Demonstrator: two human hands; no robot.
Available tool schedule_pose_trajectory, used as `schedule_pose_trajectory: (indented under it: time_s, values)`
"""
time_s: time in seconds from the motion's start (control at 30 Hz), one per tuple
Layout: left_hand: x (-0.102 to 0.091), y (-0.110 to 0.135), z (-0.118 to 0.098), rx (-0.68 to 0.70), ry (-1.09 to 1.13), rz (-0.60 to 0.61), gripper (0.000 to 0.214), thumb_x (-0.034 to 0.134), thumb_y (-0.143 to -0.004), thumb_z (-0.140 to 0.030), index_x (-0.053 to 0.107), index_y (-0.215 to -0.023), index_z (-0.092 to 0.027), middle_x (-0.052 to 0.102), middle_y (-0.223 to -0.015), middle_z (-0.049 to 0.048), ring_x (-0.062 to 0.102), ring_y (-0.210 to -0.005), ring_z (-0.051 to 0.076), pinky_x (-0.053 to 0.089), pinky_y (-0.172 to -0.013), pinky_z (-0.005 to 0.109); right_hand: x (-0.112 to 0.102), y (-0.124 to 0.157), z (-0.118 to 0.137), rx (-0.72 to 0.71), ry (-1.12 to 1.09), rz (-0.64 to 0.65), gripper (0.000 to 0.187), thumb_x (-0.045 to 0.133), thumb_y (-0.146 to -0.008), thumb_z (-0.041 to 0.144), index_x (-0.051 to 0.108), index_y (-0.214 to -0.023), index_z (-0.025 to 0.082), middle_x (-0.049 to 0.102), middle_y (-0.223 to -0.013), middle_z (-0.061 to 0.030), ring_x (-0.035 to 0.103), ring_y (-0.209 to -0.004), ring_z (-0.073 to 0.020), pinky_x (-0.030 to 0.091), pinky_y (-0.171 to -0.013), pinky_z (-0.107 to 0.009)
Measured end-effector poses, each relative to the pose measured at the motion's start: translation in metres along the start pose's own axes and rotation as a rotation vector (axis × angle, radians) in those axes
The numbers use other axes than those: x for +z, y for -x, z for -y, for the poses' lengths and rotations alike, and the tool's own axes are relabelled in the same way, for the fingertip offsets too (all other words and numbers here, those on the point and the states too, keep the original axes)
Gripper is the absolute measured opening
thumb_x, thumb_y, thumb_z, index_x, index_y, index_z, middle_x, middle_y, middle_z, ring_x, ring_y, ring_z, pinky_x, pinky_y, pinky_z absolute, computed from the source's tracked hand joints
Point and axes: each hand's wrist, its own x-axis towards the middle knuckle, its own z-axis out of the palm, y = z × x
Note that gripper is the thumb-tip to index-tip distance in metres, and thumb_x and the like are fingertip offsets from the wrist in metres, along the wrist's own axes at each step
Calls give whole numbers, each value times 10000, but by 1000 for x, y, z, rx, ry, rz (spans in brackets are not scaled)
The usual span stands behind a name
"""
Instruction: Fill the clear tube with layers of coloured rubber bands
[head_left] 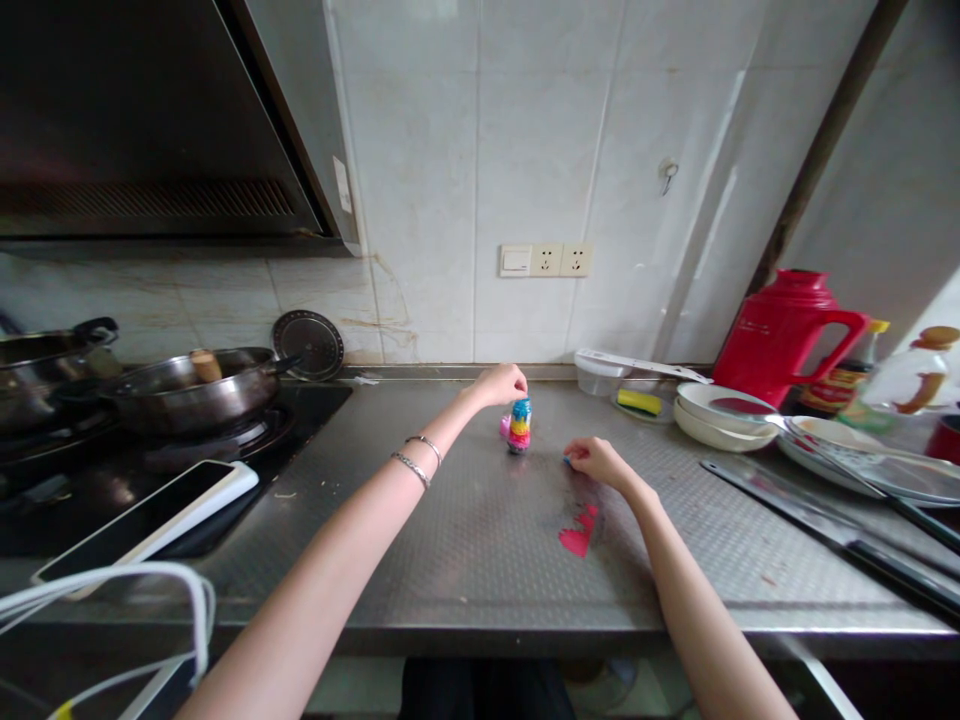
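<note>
A small glass jar (519, 428) stands upright on the metal counter, showing coloured layers of blue, yellow and red-pink. My left hand (501, 384) is at its mouth, fingers pinched together just above the blue top; what they hold, if anything, is hidden. To the right of the jar, my right hand (598, 464) rests low over the counter with its fingers closed on a small blue piece (568, 460), of which only an edge shows. A ragged flat red-pink piece (577, 532) lies in front of that hand. Behind the jar, a pink lump (505, 427) is partly covered.
On the left are a gas hob with a steel pan (195, 390) and a phone (142, 520). At right stand a yellow sponge (640, 403), stacked bowls (724, 425), a red thermos jug (784, 335) and a long knife (795, 510). The counter's front edge (517, 640) runs below my arms.
</note>
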Motion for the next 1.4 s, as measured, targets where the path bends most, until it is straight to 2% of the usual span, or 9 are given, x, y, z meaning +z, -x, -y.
schedule_pose_trajectory:
  time_s: [0.13, 0.33, 0.4, 0.5, 0.6, 0.7, 0.93, 1.23, 1.4]
  values:
    - [3, 1, 4, -15, 100, -87, 183, 591, -683, -271, 712, -757, -155, 679, -752, 54, 561, -637, 128, 393, -601, 222, -1, 1, 1, -14, 9, -6, 281, 484, -602, 101, 678, -803, 129, 653, -626, -24, 565, -591, -123, 398, -563, -189]
    - [20, 18, 26, -117, 462, -423, 299, 530, -747, -362, 690, -737, -109, 665, -738, 75, 554, -671, 127, 397, -629, 224, -1, 2, 1, -16, 6, -4, 281, 486, -605, 95, 677, -809, 134, 659, -642, -24, 576, -610, -127, 403, -569, -187]
    - [37, 32, 39, -263, 607, -479, 348, 510, -754, -404, 678, -729, -100, 634, -662, 61, 512, -580, 103, 363, -537, 205, -1, 1, 1, -23, 15, -6, 283, 487, -608, 100, 680, -813, 131, 659, -643, -25, 575, -611, -126, 401, -569, -186]
    - [70, 57, 58, -527, 778, -447, 378, 535, -720, -459, 660, -732, -103, 550, -564, 10, 363, -415, 49, 236, -405, 188, 0, 0, 1, -12, 40, -8, 278, 484, -620, 105, 685, -811, 131, 655, -639, -26, 566, -597, -123, 396, -563, -188]
    - [97, 76, 74, -666, 900, -419, 379, 548, -697, -480, 629, -741, -113, 491, -550, -21, 292, -373, 27, 149, -366, 178, 1, -1, 2, 2, 56, -15, 273, 483, -627, 104, 688, -806, 128, 652, -630, -26, 559, -582, -118, 391, -556, -187]
    - [109, 83, 82, -670, 954, -451, 380, 532, -706, -479, 616, -766, -114, 475, -557, -28, 279, -365, 21, 132, -357, 170, 2, -1, 4, -1, 56, -32, 271, 491, -628, 109, 691, -809, 127, 652, -617, -24, 561, -577, -118, 390, -551, -187]
    - [111, 83, 86, -621, 985, -509, 390, 510, -711, -478, 605, -721, -101, 427, -512, -38, 276, -369, 22, 151, -360, 172, -1, -5, 15, -94, -157, -117, 238, 538, -687, 232, 669, -859, 132, 677, -746, -58, 601, -693, -159, 439, -630, -227]
    - [108, 86, 87, -616, 1127, -545, 381, 532, -701, -472, 593, -729, -97, 426, -523, -39, 264, -360, 12, 128, -368, 180, -35, -40, 76, -327, -290, -311, 258, 559, -718, 301, 635, -897, 131, 667, -826, -63, 596, -750, -148, 455, -720, -253]
    - [112, 85, 90, -610, 1090, -515, 354, 506, -716, -442, 590, -699, -99, 429, -505, -39, 271, -355, 18, 127, -359, 180, -46, -59, 99, -357, -154, -257, 213, 550, -692, 175, 642, -878, 124, 675, -751, -44, 605, -705, -137, 452, -684, -225]
